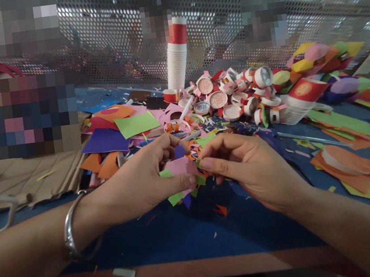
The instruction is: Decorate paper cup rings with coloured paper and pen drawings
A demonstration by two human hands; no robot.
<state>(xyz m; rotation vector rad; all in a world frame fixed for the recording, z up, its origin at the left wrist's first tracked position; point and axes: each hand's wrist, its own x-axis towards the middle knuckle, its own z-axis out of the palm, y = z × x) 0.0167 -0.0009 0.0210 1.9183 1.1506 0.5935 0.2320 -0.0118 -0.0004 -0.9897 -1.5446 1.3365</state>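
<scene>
A small paper craft piece (180,168) of pink, green and purple cut paper is held above the blue table, close to its middle. My left hand (152,174), with a silver bangle (70,229) at the wrist, grips it, thumb pressed on the pink part. From the other side my right hand (238,161) pinches thumb and index finger at the piece's right edge, on what looks like a small green bit of paper. The underside of the piece and several fingertips are hidden.
Behind the hands lie coloured paper sheets (138,125) and a heap of cut paper cups (217,99). A tall cup stack (177,60) stands against the perforated metal panel (102,45). Brown cardboard (54,174) lies left, paper cutouts (347,168) right. Paper scraps dot the blue table (171,243).
</scene>
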